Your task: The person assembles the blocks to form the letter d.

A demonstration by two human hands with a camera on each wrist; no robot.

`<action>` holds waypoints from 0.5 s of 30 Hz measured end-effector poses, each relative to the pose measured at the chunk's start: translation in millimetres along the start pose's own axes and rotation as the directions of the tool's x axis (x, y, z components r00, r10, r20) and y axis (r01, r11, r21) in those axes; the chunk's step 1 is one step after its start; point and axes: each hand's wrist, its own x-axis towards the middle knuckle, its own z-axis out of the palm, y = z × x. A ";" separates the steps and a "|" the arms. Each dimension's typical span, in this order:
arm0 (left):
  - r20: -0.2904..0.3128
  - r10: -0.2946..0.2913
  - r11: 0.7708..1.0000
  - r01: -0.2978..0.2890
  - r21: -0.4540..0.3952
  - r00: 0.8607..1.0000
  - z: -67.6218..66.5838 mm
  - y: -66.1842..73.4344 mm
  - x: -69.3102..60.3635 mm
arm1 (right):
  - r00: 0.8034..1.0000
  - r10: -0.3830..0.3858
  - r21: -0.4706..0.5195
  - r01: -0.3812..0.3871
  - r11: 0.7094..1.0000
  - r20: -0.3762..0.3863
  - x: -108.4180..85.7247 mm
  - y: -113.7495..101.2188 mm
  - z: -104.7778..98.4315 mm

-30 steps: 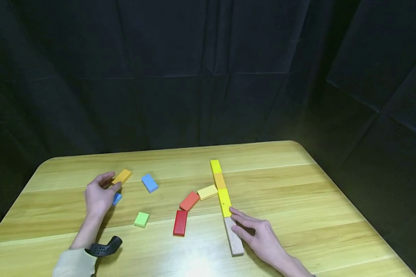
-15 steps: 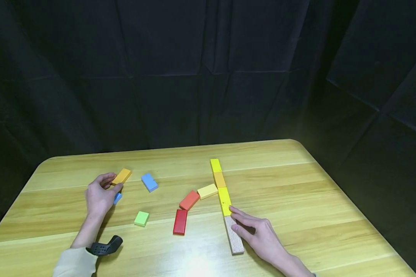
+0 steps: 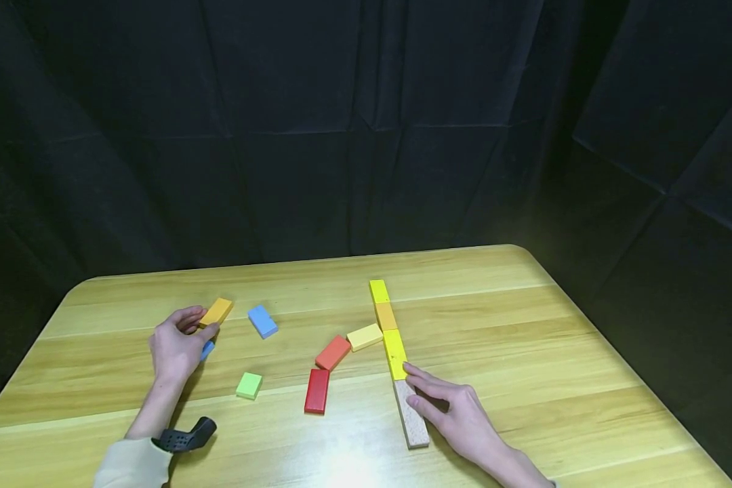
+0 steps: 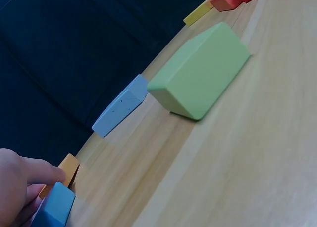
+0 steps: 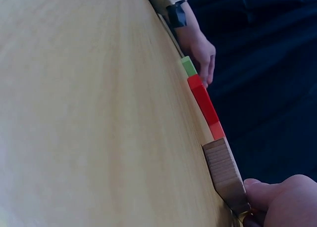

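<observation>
From the head view, we see the hands well apart: the left hand (image 3: 177,346) pinches an orange block (image 3: 217,310) between thumb and fingers, at the far left, with a blue block (image 3: 207,350) just below it. Our right hand (image 3: 457,413), fingers loosely extended, touches near the joint of a long yellow block (image 3: 395,352) and a speckled wooden block (image 3: 411,420); we judge this steadies their straight row, 4 pieces end to end. In the left wrist view, we see a fingertip against the orange block's side and a green block's (image 4: 198,73) thick flank, though whether the orange block is lifted we cannot tell. The right wrist view alone gives us the wooden block's grained side, the thumb touching its edge.
</observation>
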 end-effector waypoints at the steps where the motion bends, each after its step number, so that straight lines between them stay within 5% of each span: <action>1: -0.002 0.001 1.000 -0.001 0.002 1.000 0.0 0.4 -0.3 | 1.000 0.000 -0.001 0.000 1.000 0.000 0.0 -0.1 0.1; 8: -0.013 0.010 1.000 -0.010 0.013 1.000 -1.7 3.5 -4.0 | 1.000 0.004 -0.002 -0.004 1.000 -0.001 -0.3 -0.4 1.1; 15: -0.025 0.081 0.997 -0.082 -0.009 0.996 -2.6 6.8 -12.4 | 1.000 0.002 -0.006 -0.002 1.000 -0.002 -0.3 0.5 0.7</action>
